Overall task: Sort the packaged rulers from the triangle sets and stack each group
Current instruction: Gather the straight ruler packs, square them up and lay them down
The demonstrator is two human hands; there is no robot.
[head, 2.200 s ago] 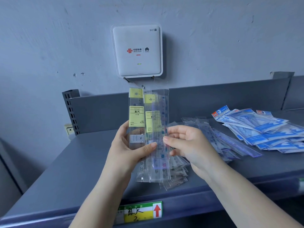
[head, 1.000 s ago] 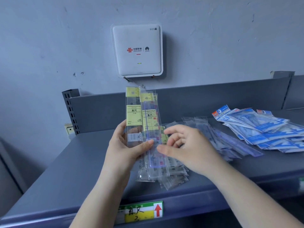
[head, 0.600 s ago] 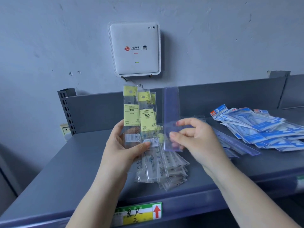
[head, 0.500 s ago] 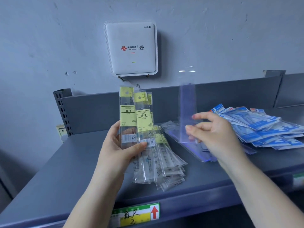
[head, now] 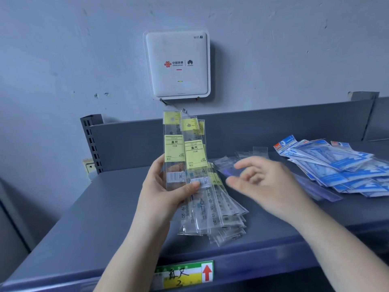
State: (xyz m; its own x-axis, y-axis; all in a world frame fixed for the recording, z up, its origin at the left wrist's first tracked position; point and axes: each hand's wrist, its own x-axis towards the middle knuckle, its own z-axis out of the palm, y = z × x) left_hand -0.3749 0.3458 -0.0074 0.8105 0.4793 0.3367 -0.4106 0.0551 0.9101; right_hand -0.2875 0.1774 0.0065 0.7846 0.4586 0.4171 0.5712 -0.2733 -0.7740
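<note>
Grey metal shelf [head: 88, 224], upright post [head: 92, 142] at its far-left back corner, well left of both hands.

Left hand [head: 166, 194] raised over the shelf, grasping a fan of packaged rulers [head: 185, 157]: thumb pressed across the front near the barcodes, fingers curled behind. Yellow labels at the top, clear sleeves. The fan stands nearly upright, tops tilted slightly away from the person.

Directly below that hand's thumb, and reaching toward the right hand, a loose heap of yellow-labelled rulers [head: 223, 220] lies on the shelf, splayed, not squared. Below that, on the shelf's front lip, a green and yellow shelf tag [head: 185, 275] with a red arrow.

On the wall above the left hand, a white router [head: 177, 64].

Right hand [head: 263, 184] hovers between the two hands' piles, fingers spread and loose, holding nothing. It is blurred with motion; direction can't be told.

Just beyond its fingertips, a scatter of clear-sleeved rulers [head: 235, 163], some with a bluish strip, flat on the shelf. Far right of that hand, the triangle sets [head: 336, 163] in blue-and-white packets, overlapping in a rough slanted spread.

Judgement: sorting looks largely done, as the triangle packets already sit apart from the rulers. Stacking is what's left: neither group is squared up, and the rulers are split across hand, heap and scatter.
</note>
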